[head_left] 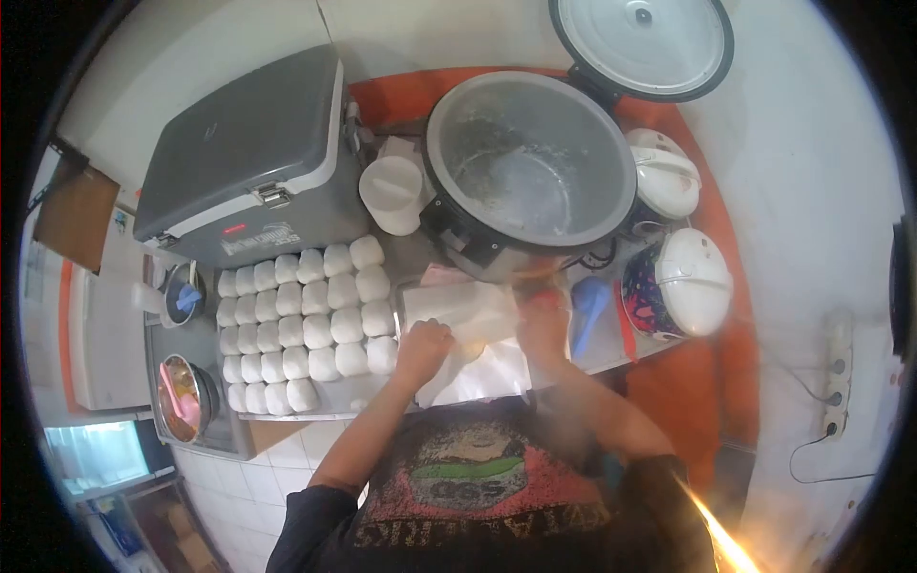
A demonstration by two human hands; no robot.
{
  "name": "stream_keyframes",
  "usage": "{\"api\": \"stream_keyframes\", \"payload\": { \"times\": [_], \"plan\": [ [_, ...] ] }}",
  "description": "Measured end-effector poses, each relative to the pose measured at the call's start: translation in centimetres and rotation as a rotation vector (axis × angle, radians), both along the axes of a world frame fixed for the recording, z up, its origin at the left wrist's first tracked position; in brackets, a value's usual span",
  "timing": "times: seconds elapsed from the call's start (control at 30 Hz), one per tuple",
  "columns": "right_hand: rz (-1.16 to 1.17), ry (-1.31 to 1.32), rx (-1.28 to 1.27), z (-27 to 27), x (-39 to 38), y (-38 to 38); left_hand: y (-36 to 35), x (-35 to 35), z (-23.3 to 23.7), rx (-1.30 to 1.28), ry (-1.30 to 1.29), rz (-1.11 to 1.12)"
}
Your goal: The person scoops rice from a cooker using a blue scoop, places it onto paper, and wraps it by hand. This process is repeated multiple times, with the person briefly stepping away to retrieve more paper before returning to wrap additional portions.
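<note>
My left hand [423, 344] is closed on the left edge of a pale wrapped bundle of rice in white paper or plastic [463, 313] on the metal counter. My right hand [543, 320], blurred, presses on the bundle's right end. More white sheets [487, 374] lie under and in front of the bundle. To the left, several white wrapped rice portions [304, 325] sit in tidy rows on the counter [401, 253].
A large open rice cooker [528, 167] with raised lid [642, 43] stands behind my hands. A grey cooler box [248, 158] and white jug [392, 193] sit at back left. Two small rice cookers [690, 277] and a blue scoop [587, 306] stand right. Bowls [181, 396] sit left.
</note>
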State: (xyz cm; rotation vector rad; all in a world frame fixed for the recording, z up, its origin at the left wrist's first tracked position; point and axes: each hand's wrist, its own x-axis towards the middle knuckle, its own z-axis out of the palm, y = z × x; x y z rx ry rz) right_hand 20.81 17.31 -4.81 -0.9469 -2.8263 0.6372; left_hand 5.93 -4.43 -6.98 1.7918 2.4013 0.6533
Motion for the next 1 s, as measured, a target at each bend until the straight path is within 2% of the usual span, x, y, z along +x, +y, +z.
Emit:
{"api": "stream_keyframes", "payload": {
  "times": [0.07,0.17,0.27,0.3,0.4,0.53,0.67,0.77,0.83,0.9,0.93,1.0],
  "plan": [
    [0.126,0.139,-0.109,2.6,-1.2,-2.9,-0.2,0.8,0.5,-0.015,0.019,-0.053],
    [0.439,0.029,-0.162,-2.4,-1.8,-6.7,-0.7,1.6,-0.6,0.014,0.043,-0.090],
    [0.363,-0.106,0.043,-3.6,-1.0,-9.1,-1.3,1.6,-1.1,-0.045,0.024,-0.026],
    [0.372,-0.160,-0.069,-3.5,-0.1,-9.0,-1.5,1.6,-1.2,-0.086,0.004,0.015],
    [0.361,-0.092,-0.015,-4.6,1.8,-9.1,-1.7,0.4,-2.5,0.005,0.195,0.362],
    [0.347,-0.092,-0.013,-4.3,2.0,-9.1,-3.4,-3.1,-4.1,-0.173,-0.084,0.223],
    [0.421,-0.079,0.002,-3.9,2.3,-8.9,-2.7,-2.7,-3.2,-0.239,-0.548,0.480],
    [0.431,-0.072,-0.005,-4.2,3.0,-8.6,-2.6,-2.2,-3.7,0.030,-0.569,0.529],
    [0.427,-0.071,-0.024,-4.5,3.4,-8.5,-3.6,-0.9,-7.2,-0.116,-0.748,0.708],
    [0.417,-0.075,-0.048,-4.6,3.5,-8.3,-5.7,1.9,-8.7,-0.211,-0.744,0.634],
    [0.420,-0.093,-0.049,-4.5,3.5,-8.3,-6.6,3.2,-8.8,-0.230,-0.651,0.473],
    [0.425,-0.127,-0.047,-3.7,3.4,-8.3,-6.5,3.9,-4.4,-0.409,-0.873,0.437]
  ]
}}
